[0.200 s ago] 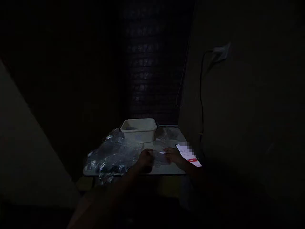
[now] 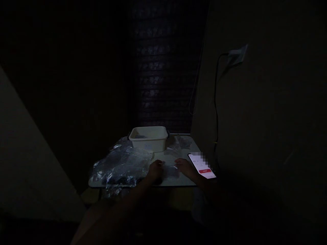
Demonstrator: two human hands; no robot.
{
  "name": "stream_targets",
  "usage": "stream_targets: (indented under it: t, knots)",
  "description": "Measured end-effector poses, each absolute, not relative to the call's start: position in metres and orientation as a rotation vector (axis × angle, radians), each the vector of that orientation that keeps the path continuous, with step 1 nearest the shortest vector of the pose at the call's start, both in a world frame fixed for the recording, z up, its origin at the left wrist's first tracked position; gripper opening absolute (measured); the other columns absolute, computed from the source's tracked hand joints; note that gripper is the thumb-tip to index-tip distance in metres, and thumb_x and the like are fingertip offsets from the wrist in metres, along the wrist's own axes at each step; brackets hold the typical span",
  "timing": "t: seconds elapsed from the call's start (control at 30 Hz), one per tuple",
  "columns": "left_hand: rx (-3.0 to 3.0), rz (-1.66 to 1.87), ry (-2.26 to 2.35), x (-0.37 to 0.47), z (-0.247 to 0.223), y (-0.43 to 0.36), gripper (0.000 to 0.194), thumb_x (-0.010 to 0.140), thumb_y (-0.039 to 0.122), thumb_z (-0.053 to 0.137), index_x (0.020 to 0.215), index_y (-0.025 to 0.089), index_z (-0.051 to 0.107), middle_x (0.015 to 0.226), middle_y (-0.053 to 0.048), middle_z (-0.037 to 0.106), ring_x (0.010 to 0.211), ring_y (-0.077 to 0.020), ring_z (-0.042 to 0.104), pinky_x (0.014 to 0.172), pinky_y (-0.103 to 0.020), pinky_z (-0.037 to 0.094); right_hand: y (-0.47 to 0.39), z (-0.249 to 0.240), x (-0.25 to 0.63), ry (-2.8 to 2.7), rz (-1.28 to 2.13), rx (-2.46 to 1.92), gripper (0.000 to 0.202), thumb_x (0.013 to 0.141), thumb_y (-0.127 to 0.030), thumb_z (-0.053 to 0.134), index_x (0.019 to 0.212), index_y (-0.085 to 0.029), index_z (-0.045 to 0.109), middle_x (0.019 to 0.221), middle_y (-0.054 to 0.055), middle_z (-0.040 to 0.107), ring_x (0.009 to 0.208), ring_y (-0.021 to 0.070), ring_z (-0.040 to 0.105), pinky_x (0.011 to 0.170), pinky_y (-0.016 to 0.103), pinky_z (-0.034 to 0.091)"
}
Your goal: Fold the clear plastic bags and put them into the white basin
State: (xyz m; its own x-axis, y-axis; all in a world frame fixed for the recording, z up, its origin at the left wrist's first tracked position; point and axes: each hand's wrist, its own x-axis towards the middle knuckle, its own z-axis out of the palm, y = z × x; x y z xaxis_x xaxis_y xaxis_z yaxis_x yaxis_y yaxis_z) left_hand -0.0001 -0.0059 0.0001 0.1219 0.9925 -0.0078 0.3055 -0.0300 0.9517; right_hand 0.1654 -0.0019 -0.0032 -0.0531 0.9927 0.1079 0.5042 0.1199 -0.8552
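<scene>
The tub (image 2: 148, 145) stands toward the far edge of the tabletop (image 2: 187, 182), pale, with dark handles and something grey inside, too dim to make out. On the near side of the tub, a little to its right, a small clear bag (image 2: 170, 172) lies between the two hands. The left hand (image 2: 155, 169), nearer to the person than the tub, has bent fingers at the bag's left edge; the right hand (image 2: 184, 166), in front of the tub and to its right, reaches the bag's other edge. Whether either hand's fingers grip the bag or only touch it, I cannot tell in this darkness. Crumpled plastic (image 2: 120, 166) spreads left and in front of the tub. A lit phone (image 2: 200, 166) lies to the tub's right, nearer the person.
</scene>
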Motion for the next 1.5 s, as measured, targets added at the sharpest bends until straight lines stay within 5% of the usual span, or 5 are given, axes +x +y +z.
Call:
stream_targets:
  t: [0.13,0.4,0.8,1.3,1.5]
  knots:
    - [2.01,0.802,1.448,0.0,0.011,-0.017,0.042,0.063,0.015,0.045,0.104,0.01,0.038,0.107,-0.011,0.042,0.1,-0.0195,0.035,0.084,-0.032,0.025,-0.012,0.002,0.167,-1.935,0.385,-1.581,0.032,0.062,-0.015,0.036,0.091,-0.015,0.05,0.092,0.007,0.054,0.084,0.0159,0.048,0.072,0.028,0.036]
    - [2.782,-0.004,1.32,0.007,0.014,-0.041,0.097,0.047,0.054,0.047,0.118,0.0,0.006,0.123,-0.021,0.006,0.111,-0.0288,0.002,0.088,-0.042,0.01,-0.042,0.011,0.146,-2.528,0.036,-1.303,0.058,0.06,-0.025,0.04,0.115,-0.01,0.027,0.119,0.01,0.029,0.108,0.0185,0.023,0.089,0.032,0.016]
    - [3.01,-0.149,1.399,0.016,-0.003,-0.046,0.094,0.05,0.056,0.04,0.115,-0.005,0.012,0.121,-0.025,0.01,0.11,-0.0314,0.003,0.088,-0.042,0.005,-0.043,-0.008,0.153,-2.702,-0.108,-1.397,0.09,0.051,-0.058,0.039,0.118,-0.002,0.016,0.123,0.019,0.015,0.112,0.0273,0.005,0.088,0.043,0.001]
    - [3.004,-0.037,1.596,0.024,-0.017,-0.042,0.059,0.069,0.036,0.03,0.115,0.002,0.02,0.12,-0.02,0.022,0.11,-0.0274,0.013,0.086,-0.044,0.012,-0.044,-0.018,0.151,-2.677,-0.103,-1.412,0.078,0.057,-0.045,0.042,0.118,-0.003,0.016,0.123,0.017,0.017,0.112,0.0242,0.005,0.088,0.042,0.003]
    - [2.962,-0.04,1.548,0.024,-0.012,-0.045,0.068,0.064,0.041,0.034,0.115,0.0,0.019,0.12,-0.022,0.02,0.11,-0.0295,0.01,0.086,-0.046,0.007,-0.046,-0.016,0.149,-2.667,-0.115,-1.444,0.079,0.055,-0.041,0.045,0.118,-0.003,0.016,0.123,0.017,0.016,0.112,0.0243,0.006,0.088,0.042,0.002]
